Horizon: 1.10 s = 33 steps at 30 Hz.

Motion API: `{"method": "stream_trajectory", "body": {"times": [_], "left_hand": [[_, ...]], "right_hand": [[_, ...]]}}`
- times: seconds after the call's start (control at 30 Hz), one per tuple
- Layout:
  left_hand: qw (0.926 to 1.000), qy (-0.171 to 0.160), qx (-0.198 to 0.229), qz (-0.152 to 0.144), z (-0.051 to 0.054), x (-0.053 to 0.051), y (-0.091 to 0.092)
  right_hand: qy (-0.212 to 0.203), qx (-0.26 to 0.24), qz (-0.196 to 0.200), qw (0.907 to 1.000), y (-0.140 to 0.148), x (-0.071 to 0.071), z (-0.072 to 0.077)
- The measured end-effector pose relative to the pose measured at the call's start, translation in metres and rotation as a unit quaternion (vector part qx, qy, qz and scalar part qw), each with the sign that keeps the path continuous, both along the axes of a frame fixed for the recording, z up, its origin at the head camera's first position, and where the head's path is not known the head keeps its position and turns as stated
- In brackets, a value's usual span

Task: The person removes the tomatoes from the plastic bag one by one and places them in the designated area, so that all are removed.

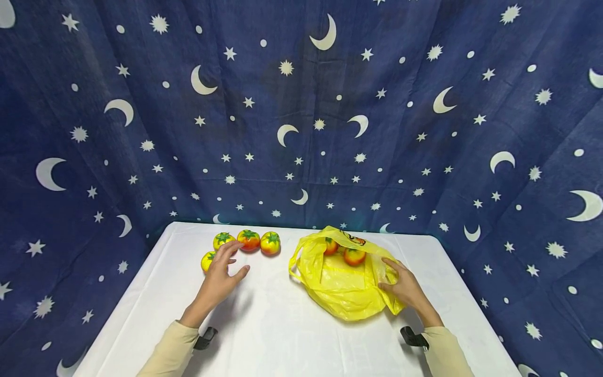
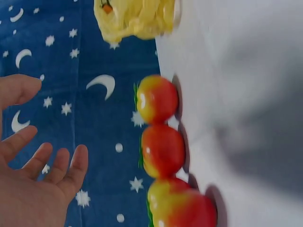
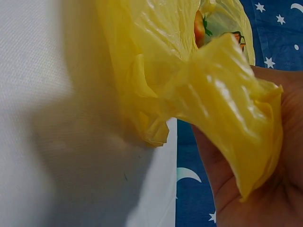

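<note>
The left hand (image 1: 220,277) hovers near several red-and-yellow tomatoes (image 1: 270,244), fingers spread and slightly bent, holding nothing. In the left wrist view, that hand (image 2: 42,184) is apart from the tomatoes (image 2: 163,150), which stand in a row. A yellow plastic bag (image 1: 344,303) lies with its mouth open towards the person; two tomatoes (image 1: 354,256) show inside. At the bag's right edge, the right hand (image 1: 406,287) grips the plastic between thumb and fingers. The right wrist view has a loose flap of the bag (image 3: 227,109) across the palm of the right hand (image 3: 289,156).
A white-covered table (image 1: 282,340) carries the bag at centre right and the loose tomatoes at back left. Behind it hangs a dark blue curtain (image 1: 264,131) with moons and stars. Black wrist devices (image 1: 205,339) are on both arms.
</note>
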<state>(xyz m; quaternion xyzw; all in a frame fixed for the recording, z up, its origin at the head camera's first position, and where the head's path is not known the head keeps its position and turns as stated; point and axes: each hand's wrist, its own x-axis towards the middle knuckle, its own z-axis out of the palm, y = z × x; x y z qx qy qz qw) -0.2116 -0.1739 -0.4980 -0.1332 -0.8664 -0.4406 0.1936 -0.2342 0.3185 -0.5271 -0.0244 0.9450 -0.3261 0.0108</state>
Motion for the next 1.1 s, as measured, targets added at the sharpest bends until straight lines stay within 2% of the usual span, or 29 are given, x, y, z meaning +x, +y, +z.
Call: {"method": "stream_trajectory", "body": {"times": [0.27, 0.4, 0.57, 0.83, 1.1], "left_hand": [[0.9990, -0.019, -0.005, -0.040, 0.002, 0.001, 0.028], [0.9980, -0.018, -0.013, -0.059, 0.003, 0.000, 0.045], [0.9960, -0.019, -0.002, -0.087, 0.007, -0.003, 0.065], [0.9905, -0.028, 0.028, -0.131, 0.015, -0.008, 0.096], [0.9859, -0.030, 0.019, -0.163, 0.017, -0.017, 0.127]], "right_hand": [[0.006, 0.002, 0.001, 1.0000, 0.000, 0.000, 0.006], [0.015, 0.005, 0.001, 0.9999, 0.000, 0.000, 0.007], [0.023, 0.006, 0.008, 0.9997, 0.000, 0.001, 0.009], [0.036, 0.004, 0.012, 0.9993, -0.003, 0.003, 0.014], [0.040, 0.007, 0.015, 0.9991, -0.003, 0.003, 0.015]]}}
